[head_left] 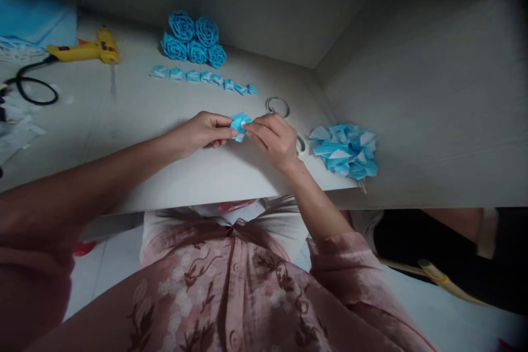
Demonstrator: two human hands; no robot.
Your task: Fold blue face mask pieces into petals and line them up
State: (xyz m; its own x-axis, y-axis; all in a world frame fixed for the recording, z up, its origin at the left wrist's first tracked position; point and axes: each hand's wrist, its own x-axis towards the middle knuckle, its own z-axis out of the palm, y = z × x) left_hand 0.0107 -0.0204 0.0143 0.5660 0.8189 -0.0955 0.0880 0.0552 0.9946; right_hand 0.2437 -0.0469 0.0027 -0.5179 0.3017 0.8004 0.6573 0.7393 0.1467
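Both my hands meet over the white table (136,115) and pinch one small blue and white folded paper piece (240,123) between them. My left hand (204,131) grips its left side with closed fingers. My right hand (273,138) pinches its right side. A row of several similar folded blue pieces (204,77) lies farther back. Behind that row sits a cluster of blue paper roses (193,41). A heap of loose blue paper pieces (345,149) lies just right of my right hand.
A yellow glue gun (88,50) with a black cord (31,91) lies at the back left. A metal ring (278,105) lies behind my right hand and a tape roll (301,145) beside it. Grey walls (433,93) close the back and right. Another person's arm (462,223) shows lower right.
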